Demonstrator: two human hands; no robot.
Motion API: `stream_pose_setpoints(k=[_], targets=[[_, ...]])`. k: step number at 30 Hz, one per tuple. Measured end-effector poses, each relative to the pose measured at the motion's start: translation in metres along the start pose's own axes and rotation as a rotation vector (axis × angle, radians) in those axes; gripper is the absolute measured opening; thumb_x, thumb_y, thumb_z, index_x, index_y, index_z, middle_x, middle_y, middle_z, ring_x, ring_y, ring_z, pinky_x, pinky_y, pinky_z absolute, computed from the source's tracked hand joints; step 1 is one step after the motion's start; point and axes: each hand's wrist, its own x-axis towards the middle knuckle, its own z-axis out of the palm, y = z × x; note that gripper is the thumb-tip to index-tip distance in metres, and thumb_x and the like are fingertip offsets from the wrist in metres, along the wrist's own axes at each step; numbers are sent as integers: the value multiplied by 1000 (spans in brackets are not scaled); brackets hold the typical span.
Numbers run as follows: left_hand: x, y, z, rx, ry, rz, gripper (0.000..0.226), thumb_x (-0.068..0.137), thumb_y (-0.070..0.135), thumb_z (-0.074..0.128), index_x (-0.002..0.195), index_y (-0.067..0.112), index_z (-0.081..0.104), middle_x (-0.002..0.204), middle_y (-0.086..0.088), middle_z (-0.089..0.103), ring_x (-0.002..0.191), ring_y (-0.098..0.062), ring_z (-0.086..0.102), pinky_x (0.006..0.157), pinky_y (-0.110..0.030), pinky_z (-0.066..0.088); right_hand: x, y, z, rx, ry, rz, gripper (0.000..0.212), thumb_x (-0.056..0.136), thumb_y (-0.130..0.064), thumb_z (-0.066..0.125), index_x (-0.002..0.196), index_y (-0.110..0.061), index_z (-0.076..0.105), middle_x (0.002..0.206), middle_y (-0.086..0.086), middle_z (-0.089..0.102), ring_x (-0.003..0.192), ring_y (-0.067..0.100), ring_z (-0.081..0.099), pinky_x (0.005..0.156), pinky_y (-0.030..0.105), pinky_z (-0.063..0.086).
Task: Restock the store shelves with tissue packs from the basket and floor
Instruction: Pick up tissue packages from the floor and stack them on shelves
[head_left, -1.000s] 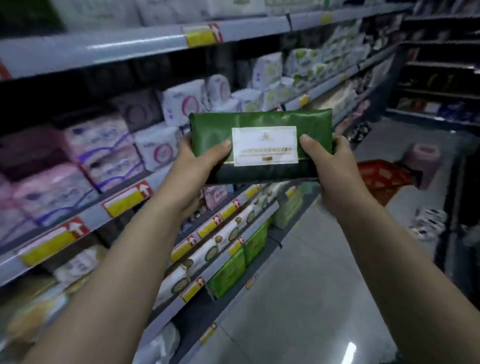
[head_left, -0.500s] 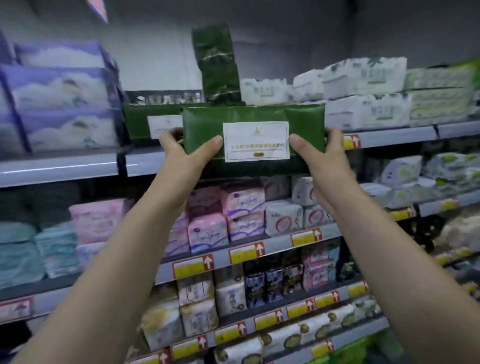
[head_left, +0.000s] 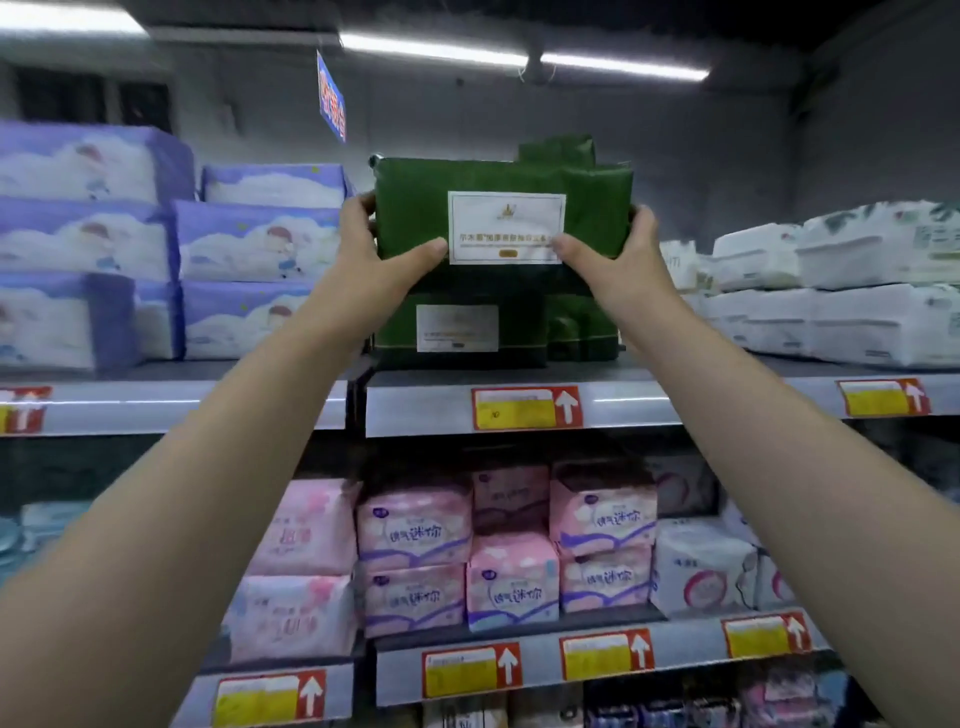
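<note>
Tissue pack (head_left: 410, 208) with illegible white label (head_left: 506, 218)

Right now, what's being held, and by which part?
One green tissue pack, held by its short ends: the left hand grips the left end, the right hand the right end, thumbs on its front.

Green pack (head_left: 504, 176) raised to top shelf (head_left: 415, 410), seemingly atop shelved green pack (head_left: 457, 327).

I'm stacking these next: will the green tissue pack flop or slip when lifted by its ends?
Likely fairly firm: the green tissue pack spans level between left hand and right hand. Its smooth film wrap may slip.
</note>
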Motion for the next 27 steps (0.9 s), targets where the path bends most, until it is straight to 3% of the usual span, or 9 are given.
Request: stream_pose_setpoints(k=[6, 11, 15, 23, 27], targets=[[57, -30, -12, 88, -47, -22, 66, 92, 17, 66, 145, 20, 26, 131, 2, 54, 117, -12, 55, 103, -32, 45, 56, 17, 43, -164, -16, -23, 84, 88, -43, 68, 149, -18, 16, 149, 5, 38, 134, 25, 40, 112, 42, 36], [78, -61, -7, 172, -16, -63, 71, 90, 32, 65, 147, 28, 24, 135, 2, 54, 121, -19, 54, 106, -45, 44, 79, 37, 66, -226, -34, 54, 87, 91, -43, 64, 153, -14, 9, 152, 9, 34, 136, 27, 37, 110, 40, 35], [89, -75, -5, 182, 7, -74, 70, 93, 32, 62, 149, 31, 20, 139, 2, 50, 123, -21, 51, 106, -48, 43, 91, 45, 75, -254, -47, 69, 89, 92, -41, 63, 153, -12, 4, 153, 8, 33, 137, 27, 36, 109, 38, 33], [94, -74, 0, 297, 25, -128, 61, 98, 27, 54, 148, 20, 19, 147, -6, 40, 130, -27, 43, 109, -44, 38, 95, 50, 85, -276, 11, 76, 89, 89, -45, 66, 150, -9, 13, 150, 9, 38, 134, 28, 42, 104, 37, 39], [90, -68, 0, 400, 10, -201, 63, 99, 24, 53, 148, 12, 15, 151, -12, 35, 135, -31, 39, 110, -44, 35, 88, 45, 81, -380, -14, 86, 78, 90, -42, 66, 144, -6, 24, 142, 11, 46, 126, 29, 49, 90, 32, 43]])
